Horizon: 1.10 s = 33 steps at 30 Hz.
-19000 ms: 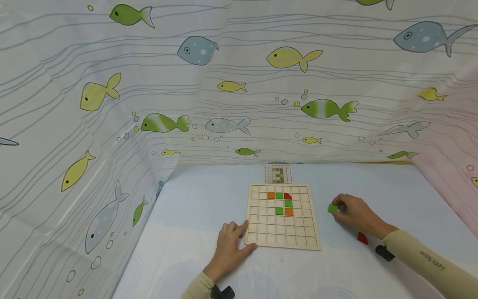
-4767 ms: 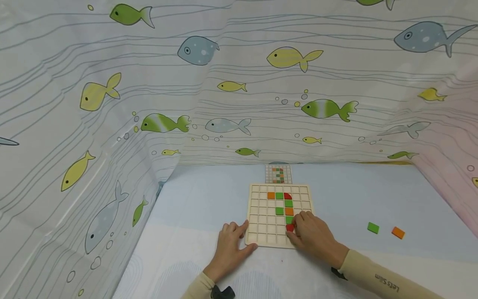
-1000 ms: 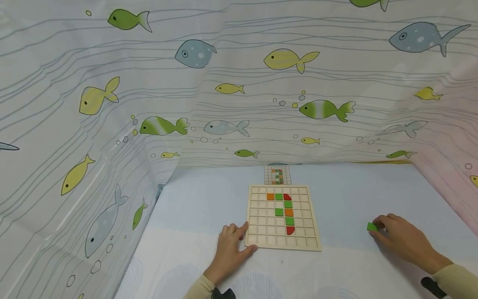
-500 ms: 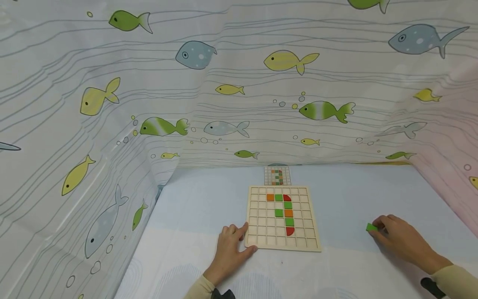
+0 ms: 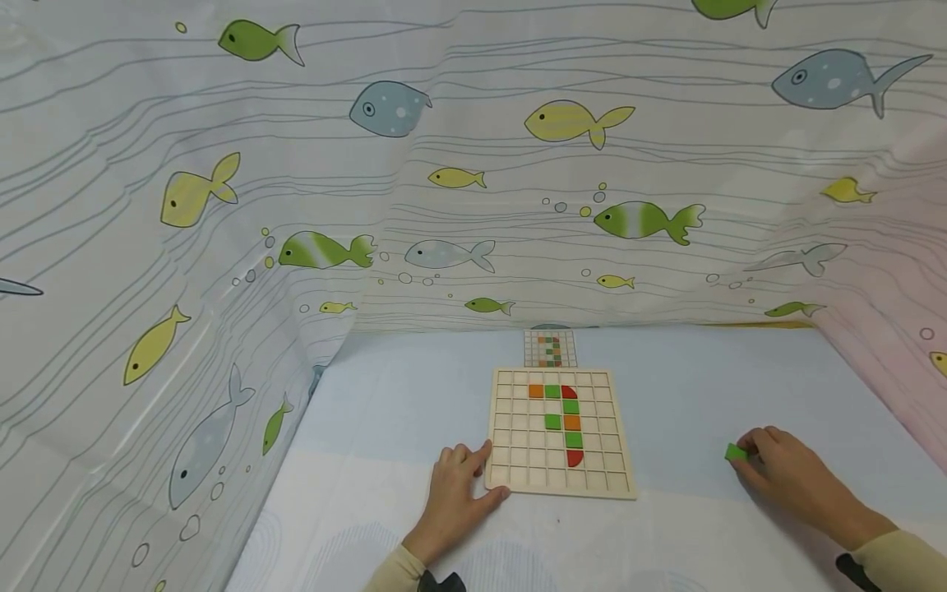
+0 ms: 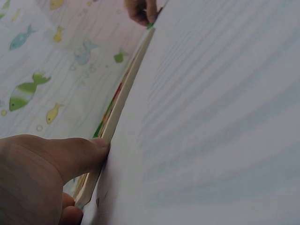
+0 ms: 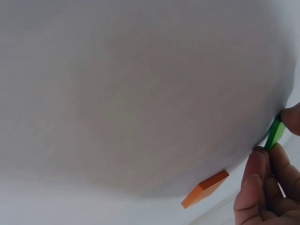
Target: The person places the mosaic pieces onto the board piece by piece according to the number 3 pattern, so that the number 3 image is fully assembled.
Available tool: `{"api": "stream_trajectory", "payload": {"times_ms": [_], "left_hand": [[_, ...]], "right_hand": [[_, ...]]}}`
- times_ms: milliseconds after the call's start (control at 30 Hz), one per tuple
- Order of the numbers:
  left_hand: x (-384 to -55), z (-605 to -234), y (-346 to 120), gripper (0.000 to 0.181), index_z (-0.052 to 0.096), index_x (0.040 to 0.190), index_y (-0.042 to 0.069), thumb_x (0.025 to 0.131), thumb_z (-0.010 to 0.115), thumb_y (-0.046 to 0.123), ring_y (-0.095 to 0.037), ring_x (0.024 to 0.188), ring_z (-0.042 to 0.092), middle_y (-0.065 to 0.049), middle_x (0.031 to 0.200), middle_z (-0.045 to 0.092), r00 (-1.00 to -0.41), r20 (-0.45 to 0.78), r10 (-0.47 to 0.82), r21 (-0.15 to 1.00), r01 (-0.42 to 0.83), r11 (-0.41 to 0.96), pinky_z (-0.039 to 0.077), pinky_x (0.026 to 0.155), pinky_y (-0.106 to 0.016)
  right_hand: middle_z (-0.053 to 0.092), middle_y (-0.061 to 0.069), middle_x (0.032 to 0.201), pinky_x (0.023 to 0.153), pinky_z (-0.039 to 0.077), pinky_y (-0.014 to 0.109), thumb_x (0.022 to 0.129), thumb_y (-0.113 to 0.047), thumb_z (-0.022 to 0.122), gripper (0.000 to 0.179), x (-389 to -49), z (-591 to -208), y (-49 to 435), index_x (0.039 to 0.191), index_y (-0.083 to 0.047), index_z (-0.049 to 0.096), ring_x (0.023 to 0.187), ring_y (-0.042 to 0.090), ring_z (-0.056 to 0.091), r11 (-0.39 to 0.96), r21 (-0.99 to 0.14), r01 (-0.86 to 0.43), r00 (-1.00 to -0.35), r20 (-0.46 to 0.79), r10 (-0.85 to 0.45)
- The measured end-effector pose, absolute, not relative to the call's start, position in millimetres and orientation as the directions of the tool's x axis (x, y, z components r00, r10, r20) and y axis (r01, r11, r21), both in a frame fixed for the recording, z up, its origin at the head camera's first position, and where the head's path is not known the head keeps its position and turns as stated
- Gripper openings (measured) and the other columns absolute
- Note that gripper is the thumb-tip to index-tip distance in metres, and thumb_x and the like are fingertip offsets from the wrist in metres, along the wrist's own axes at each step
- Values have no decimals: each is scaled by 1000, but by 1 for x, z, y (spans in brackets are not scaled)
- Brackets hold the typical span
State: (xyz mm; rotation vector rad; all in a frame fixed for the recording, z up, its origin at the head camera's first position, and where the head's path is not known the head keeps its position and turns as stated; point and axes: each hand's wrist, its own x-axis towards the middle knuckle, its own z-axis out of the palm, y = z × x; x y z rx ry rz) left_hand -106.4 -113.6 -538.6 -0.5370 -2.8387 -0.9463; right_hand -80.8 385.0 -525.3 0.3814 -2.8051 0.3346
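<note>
In the head view, a square wooden grid board (image 5: 518,481) lies on the table with green, orange and red pieces in its cells. The lowest is a red rounded piece (image 5: 575,458), under a green square (image 5: 573,440). My left hand (image 5: 453,495) holds the board's near left corner, thumb on the front edge and index finger on the left edge. Well to the right of the board, my right hand (image 5: 799,477) pinches a green square tile (image 5: 736,452) between thumb and fingertips. The right wrist view shows this green tile (image 7: 275,132) tilted on its edge.
An orange tile (image 7: 205,188) lies near my right hand in the right wrist view; that hand hides it in the head view. A small printed pattern card (image 5: 550,348) sits behind the board. A fish-patterned sheet (image 5: 473,205) hangs behind and beside the table.
Since the oldest frame, a green tile and a red rounded piece have joined the board's column. My right hand has moved from the board to the right and taken hold of another green tile.
</note>
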Motion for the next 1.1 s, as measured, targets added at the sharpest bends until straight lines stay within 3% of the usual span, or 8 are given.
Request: {"api": "stream_trajectory", "payload": {"times_ms": [367,633,767,833,900,1000,1100], "left_hand": [[-107,-539,-113,73,65,145,6,85,87,43,-6,83,27,10,87,46,-933,197,301,562,359,745,25,75,-24],[-106,-539,-113,72,66,144,6,84,87,42,-6,83,27,9,86,47,-931,211,299,556,366,746,26,75,-24],[-106,-540,-113,72,66,143,6,84,88,41,-6,83,26,9,86,46,-930,216,298,554,368,746,26,75,-24],[-105,-541,-113,72,66,144,7,84,88,42,-6,82,26,9,86,46,-930,215,298,554,368,747,26,75,-24],[-105,-541,-113,73,66,144,7,84,88,42,-5,82,27,9,86,46,-930,215,297,554,366,747,26,75,-24],[-106,-541,-114,73,66,144,7,84,88,41,-6,83,27,9,86,46,-931,214,296,555,365,747,26,75,-24],[-106,-540,-114,73,66,144,7,84,88,42,-6,82,27,10,86,46,-931,212,297,557,365,746,26,75,-24]], "right_hand": [[65,-1,81,60,55,33,66,-4,91,32,-83,-533,387,88,-4,68,70,19,63,904,-91,-417,-824,458,-335],[63,2,80,56,53,31,68,-5,84,29,-83,-534,389,93,2,70,66,18,60,887,-49,-460,-789,480,-383],[63,3,79,56,52,32,78,-9,78,21,-82,-534,389,93,2,69,66,17,59,874,-44,-484,-768,499,-401],[63,3,79,56,52,31,93,-22,70,24,-82,-534,390,93,2,69,66,17,58,868,-41,-495,-758,509,-408],[63,2,79,56,52,31,105,-37,54,43,-83,-534,390,94,2,70,66,16,58,863,-32,-505,-746,518,-418],[63,2,79,56,51,31,107,-53,26,72,-84,-534,390,93,2,70,66,17,58,855,-23,-518,-731,531,-429],[63,3,79,55,51,31,107,-55,21,76,-86,-534,389,91,2,70,66,18,58,847,-12,-532,-710,550,-438]]}}
